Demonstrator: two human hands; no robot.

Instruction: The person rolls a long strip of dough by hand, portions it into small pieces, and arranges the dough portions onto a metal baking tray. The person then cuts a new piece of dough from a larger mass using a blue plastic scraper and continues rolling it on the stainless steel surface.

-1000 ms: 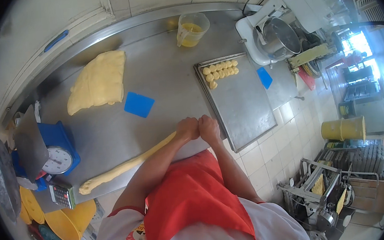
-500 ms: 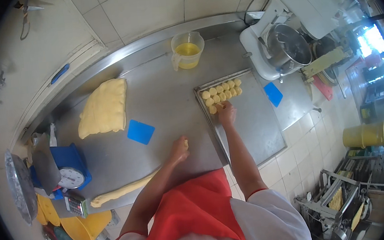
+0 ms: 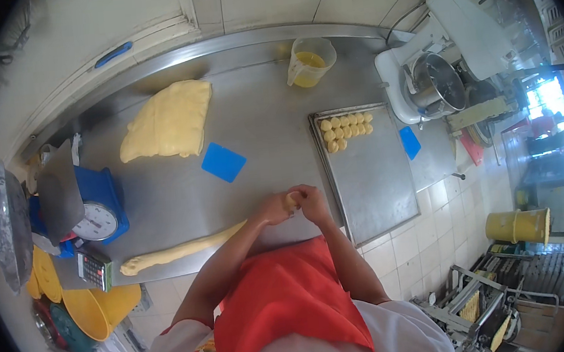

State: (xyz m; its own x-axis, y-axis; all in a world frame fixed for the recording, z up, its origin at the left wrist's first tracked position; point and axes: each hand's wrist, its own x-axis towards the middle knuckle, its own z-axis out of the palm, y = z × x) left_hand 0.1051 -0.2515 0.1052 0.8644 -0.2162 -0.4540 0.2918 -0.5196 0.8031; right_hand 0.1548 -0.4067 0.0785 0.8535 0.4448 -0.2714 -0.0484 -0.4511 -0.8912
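Note:
My left hand (image 3: 273,210) is closed on a small piece of dough (image 3: 291,200), and my right hand (image 3: 311,202) meets it there with fingers closed round the same piece. Below them, to the left, a long dough rope (image 3: 180,247) lies along the steel table's front edge. Right of my hands, a metal tray (image 3: 375,194) carries rows of small dough balls (image 3: 347,131) in its far left corner. A large folded dough slab (image 3: 162,122) and a blue scraper (image 3: 223,162) lie on the table (image 3: 271,129) beyond my left hand.
A measuring jug (image 3: 311,63) with yellow liquid stands at the back. A white mixer (image 3: 451,31) and second blue scraper (image 3: 410,142) are at right; a scale (image 3: 95,207) and calculator (image 3: 95,271) at left. Yellow tubs (image 3: 101,309) and machinery (image 3: 464,301) flank me below.
My right hand reached to the tray half a second ago and has since returned to my left hand. The tray holds one more ball in its nearest row than a second ago.

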